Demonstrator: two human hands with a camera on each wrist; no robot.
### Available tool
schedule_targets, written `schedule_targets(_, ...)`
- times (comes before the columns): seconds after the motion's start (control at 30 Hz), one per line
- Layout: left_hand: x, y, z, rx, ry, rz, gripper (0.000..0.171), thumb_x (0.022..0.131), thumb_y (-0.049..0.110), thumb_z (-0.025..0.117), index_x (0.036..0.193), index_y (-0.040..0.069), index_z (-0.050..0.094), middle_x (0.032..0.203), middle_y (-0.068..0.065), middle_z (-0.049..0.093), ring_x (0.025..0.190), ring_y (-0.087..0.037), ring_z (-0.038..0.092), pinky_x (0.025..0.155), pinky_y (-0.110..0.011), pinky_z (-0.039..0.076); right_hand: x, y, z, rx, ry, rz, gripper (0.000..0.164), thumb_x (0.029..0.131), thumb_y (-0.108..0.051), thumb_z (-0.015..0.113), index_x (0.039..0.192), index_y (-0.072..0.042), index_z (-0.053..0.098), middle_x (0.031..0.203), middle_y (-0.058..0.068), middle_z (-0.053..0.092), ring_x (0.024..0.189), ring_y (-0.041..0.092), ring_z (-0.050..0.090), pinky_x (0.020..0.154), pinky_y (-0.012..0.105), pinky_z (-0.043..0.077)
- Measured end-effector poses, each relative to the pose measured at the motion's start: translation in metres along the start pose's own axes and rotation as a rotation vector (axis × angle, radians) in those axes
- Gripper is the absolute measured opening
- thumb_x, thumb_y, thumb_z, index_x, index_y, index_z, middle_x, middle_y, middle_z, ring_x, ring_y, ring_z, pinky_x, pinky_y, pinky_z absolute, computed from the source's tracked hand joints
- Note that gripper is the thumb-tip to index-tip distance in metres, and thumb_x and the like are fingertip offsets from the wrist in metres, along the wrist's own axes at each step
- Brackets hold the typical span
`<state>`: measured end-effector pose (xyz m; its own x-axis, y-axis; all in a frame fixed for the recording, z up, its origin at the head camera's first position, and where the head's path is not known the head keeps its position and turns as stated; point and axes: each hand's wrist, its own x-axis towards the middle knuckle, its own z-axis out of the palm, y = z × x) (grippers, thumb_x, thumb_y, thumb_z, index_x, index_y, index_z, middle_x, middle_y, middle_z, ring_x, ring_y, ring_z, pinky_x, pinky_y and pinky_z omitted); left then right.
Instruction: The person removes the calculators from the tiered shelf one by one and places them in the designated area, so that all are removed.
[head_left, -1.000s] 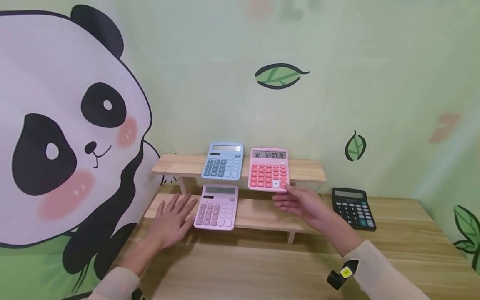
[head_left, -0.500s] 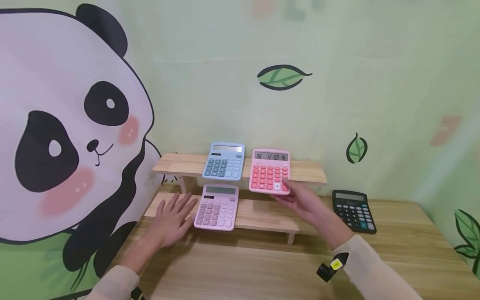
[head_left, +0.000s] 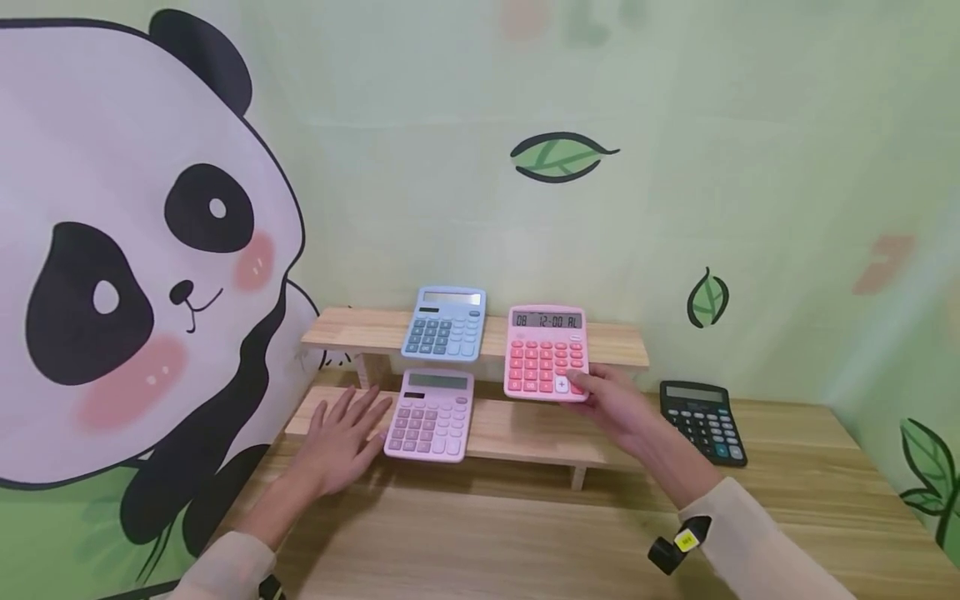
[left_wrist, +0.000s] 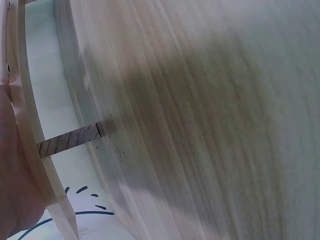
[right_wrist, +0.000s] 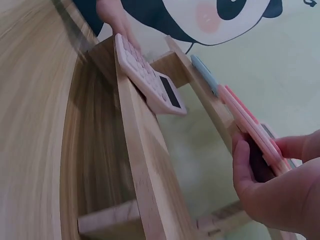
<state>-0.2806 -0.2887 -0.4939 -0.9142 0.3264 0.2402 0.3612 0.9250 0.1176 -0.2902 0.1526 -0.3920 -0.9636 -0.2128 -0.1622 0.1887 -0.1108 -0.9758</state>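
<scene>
My right hand [head_left: 618, 406] grips a pink calculator [head_left: 546, 358] by its lower right corner, thumb on the front and fingers behind. The right wrist view shows this calculator [right_wrist: 250, 125] edge-on, lifted off the upper shelf. Its display reads 08 12-00 AL. My left hand [head_left: 339, 443] lies with fingers spread on the lower shelf [head_left: 525, 425], its thumb beside a light purple calculator [head_left: 429, 417] that leans there. A blue calculator [head_left: 444, 325] sits on the upper shelf [head_left: 360, 327], left of the pink one.
A black calculator [head_left: 705, 423] lies on the wooden table [head_left: 465, 542], to the right of the two-tier stand. Behind the stand hangs a green backdrop [head_left: 420, 167] with a panda and leaves. A shelf leg [left_wrist: 70, 140] shows in the left wrist view.
The right hand has taken hold of the pink calculator, its thumb now on the front, and drawn it slightly down and right, toward me. The left hand stays in place.
</scene>
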Motion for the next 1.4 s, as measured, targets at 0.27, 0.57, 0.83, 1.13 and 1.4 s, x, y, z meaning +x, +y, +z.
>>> schedule_targets(0.27,-0.001,0.000,-0.001,-0.001,0.022,0.006,0.064,0.111,0.054,0.037,0.166,0.020,0.040,0.173,-0.012,0.029,0.159,-0.047,0.019,0.121,-0.076,0.011,-0.023,-0.003,-0.035,-0.215,-0.038,-0.067,0.058,0.111,-0.030,0.058,0.158,0.001,0.042,0.146,0.017,0.061,0.123,0.021,0.067,0.106,0.031,0.054)
schedule_targets(0.57,-0.002,0.000,-0.001,-0.002,0.016,0.001,0.064,0.111,0.054,0.037,0.166,0.020,0.040,0.173,-0.012,0.029,0.159,-0.046,0.018,0.121,-0.076,0.010,-0.048,-0.005,-0.096,-0.248,-0.084,-0.152,0.069,0.111,-0.031,0.058,0.159,0.010,0.031,0.133,0.007,0.069,0.118,0.016,0.070,0.104,0.031,0.055)
schedule_targets(0.83,0.000,-0.002,0.000,0.004,0.013,-0.006,0.065,0.111,0.056,0.036,0.166,0.022,0.038,0.174,-0.010,0.027,0.160,-0.045,0.018,0.122,-0.075,0.009,-0.064,-0.013,-0.160,-0.182,-0.029,-0.199,0.057,0.113,-0.022,0.054,0.154,0.012,0.033,0.117,-0.007,0.076,0.107,0.009,0.073,0.093,0.025,0.059)
schedule_targets(1.13,-0.001,-0.001,0.000,0.005,0.008,0.000,0.065,0.111,0.055,0.036,0.166,0.022,0.038,0.174,-0.010,0.027,0.159,-0.045,0.018,0.122,-0.075,0.010,-0.084,-0.012,-0.235,-0.176,0.057,-0.172,0.031,0.113,-0.019,0.053,0.141,-0.004,0.052,0.112,-0.011,0.076,0.101,0.006,0.074,0.086,0.023,0.060)
schedule_targets(1.4,0.001,0.000,0.001,0.010,0.021,0.007,0.065,0.111,0.055,0.036,0.166,0.022,0.038,0.174,-0.009,0.028,0.159,-0.045,0.019,0.122,-0.075,0.010,-0.093,0.003,-0.286,-0.495,0.200,-0.084,0.075,0.116,-0.028,0.041,0.152,0.029,0.007,0.100,-0.023,0.065,0.093,-0.005,0.067,0.085,0.023,0.061)
